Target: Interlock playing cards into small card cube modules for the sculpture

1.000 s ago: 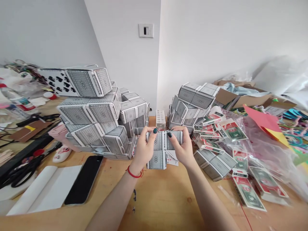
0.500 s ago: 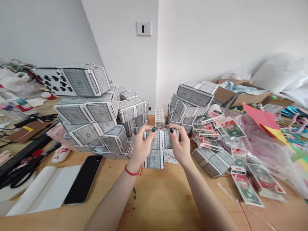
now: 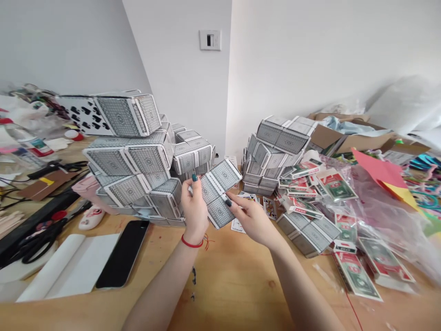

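Between my hands is an L-shaped block of folded playing cards (image 3: 223, 178) with grey patterned backs, tilted above the table. My left hand (image 3: 195, 207) grips its left side, thumb up at the edge. My right hand (image 3: 251, 214) pinches the inner corner with thumb and fingers. Loose playing cards (image 3: 270, 208) lie on the table behind my right hand. To the left rises a large stack of card blocks (image 3: 144, 161); a smaller stack of card blocks (image 3: 275, 147) stands to the right. A separate card block (image 3: 308, 232) lies on the table by my right forearm.
Red and green card boxes (image 3: 336, 186) and plastic wrap (image 3: 382, 216) spread over the right side. A cardboard box (image 3: 361, 140) stands behind them. On the left lie a black phone (image 3: 123, 253), white paper (image 3: 81, 262), a computer mouse (image 3: 91, 217) and black scissors (image 3: 44, 239).
The L-shaped card block has been turned and tilted. My right hand has shifted from its upper right end down to the inner corner; my left hand stays at the left side.
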Tool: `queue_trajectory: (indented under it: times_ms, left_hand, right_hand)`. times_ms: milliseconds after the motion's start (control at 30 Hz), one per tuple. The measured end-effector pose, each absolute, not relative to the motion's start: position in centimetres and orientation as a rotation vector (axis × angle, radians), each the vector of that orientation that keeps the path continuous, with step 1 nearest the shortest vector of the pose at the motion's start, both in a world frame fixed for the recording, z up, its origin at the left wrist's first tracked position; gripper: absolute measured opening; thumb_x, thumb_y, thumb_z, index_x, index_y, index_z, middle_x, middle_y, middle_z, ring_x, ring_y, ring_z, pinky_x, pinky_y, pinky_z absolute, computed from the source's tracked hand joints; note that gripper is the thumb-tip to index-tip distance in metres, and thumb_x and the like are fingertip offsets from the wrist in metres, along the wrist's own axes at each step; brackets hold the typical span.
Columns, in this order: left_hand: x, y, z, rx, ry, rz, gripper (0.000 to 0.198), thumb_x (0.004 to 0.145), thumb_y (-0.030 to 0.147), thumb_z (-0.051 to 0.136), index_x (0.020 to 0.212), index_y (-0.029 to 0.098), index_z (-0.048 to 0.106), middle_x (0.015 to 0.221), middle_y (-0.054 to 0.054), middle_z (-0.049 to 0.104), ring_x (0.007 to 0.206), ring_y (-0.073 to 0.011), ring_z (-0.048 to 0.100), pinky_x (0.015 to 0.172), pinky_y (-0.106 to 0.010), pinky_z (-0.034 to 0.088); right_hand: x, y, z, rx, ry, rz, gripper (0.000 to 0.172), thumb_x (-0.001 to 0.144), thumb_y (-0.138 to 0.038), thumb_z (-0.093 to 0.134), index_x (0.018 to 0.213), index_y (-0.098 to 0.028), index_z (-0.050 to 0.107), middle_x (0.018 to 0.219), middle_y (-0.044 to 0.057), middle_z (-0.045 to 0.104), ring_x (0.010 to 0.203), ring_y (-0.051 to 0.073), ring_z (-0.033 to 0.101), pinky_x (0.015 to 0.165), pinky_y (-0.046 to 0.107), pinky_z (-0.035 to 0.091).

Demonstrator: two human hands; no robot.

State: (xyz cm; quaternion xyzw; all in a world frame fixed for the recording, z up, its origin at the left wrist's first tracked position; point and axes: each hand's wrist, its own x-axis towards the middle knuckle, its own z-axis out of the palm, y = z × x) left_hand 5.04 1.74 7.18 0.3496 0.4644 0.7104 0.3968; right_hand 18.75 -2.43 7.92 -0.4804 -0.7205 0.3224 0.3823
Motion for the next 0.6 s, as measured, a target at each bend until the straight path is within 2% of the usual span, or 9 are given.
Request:
queue_trajectory:
  times_ms: [100, 167, 333, 500, 600]
  left_hand:
    - [5.0, 1.7, 7.0, 0.930, 1.249, 1.852, 0.028, 0.079, 0.047, 0.050, 0.082, 0.019, 0.052, 0.079, 0.000, 0.059, 0.075, -0.0129, 0.056, 0.069, -0.025, 0.042]
    - [5.1, 1.7, 6.8, 0.926, 1.275, 1.873, 0.027, 0.080, 0.046, 0.049, 0.083, 0.019, 0.052, 0.082, 0.000, 0.059, 0.077, -0.0130, 0.056, 0.071, -0.025, 0.042]
    - [5.5, 1.8, 6.4, 0.833, 1.307, 1.846, 0.026, 0.081, 0.045, 0.046, 0.087, 0.020, 0.052, 0.084, -0.001, 0.060, 0.077, -0.0129, 0.056, 0.069, -0.025, 0.043]
    - [4.6, 2.3, 6.9, 0.959, 1.166, 1.755, 0.021, 0.078, 0.040, 0.053, 0.081, 0.019, 0.054, 0.081, 0.000, 0.060, 0.077, -0.0129, 0.056, 0.070, -0.024, 0.043]
    - [3.6, 2.6, 7.5, 1.095, 1.130, 1.665, 0.024, 0.080, 0.040, 0.049, 0.082, 0.018, 0.059, 0.083, -0.002, 0.061, 0.080, -0.0152, 0.058, 0.071, -0.025, 0.045]
  right_hand:
    - [17.8, -2.4, 7.7, -1.249, -1.841, 0.660, 0.037, 0.089, -0.025, 0.037, 0.120, -0.016, 0.055, 0.119, 0.009, 0.060, 0.111, 0.023, 0.055, 0.092, 0.038, 0.045]
    - [17.4, -2.5, 7.4, -1.256, -1.858, 0.543, 0.036, 0.088, -0.022, 0.038, 0.118, -0.017, 0.056, 0.118, 0.010, 0.061, 0.110, 0.022, 0.056, 0.092, 0.037, 0.045]
    - [17.1, -2.3, 6.9, -1.284, -1.864, 0.431, 0.035, 0.089, -0.021, 0.036, 0.115, -0.015, 0.059, 0.112, 0.012, 0.064, 0.102, 0.022, 0.060, 0.088, 0.036, 0.047]
    - [19.1, -1.7, 7.2, -1.208, -1.802, 0.535, 0.030, 0.085, -0.026, 0.045, 0.110, -0.020, 0.061, 0.115, 0.008, 0.063, 0.104, 0.021, 0.059, 0.080, 0.032, 0.051]
    - [20.4, -1.9, 7.9, -1.210, -1.830, 0.485, 0.040, 0.076, -0.026, 0.058, 0.116, -0.022, 0.053, 0.115, 0.009, 0.060, 0.100, 0.022, 0.058, 0.076, 0.034, 0.051]
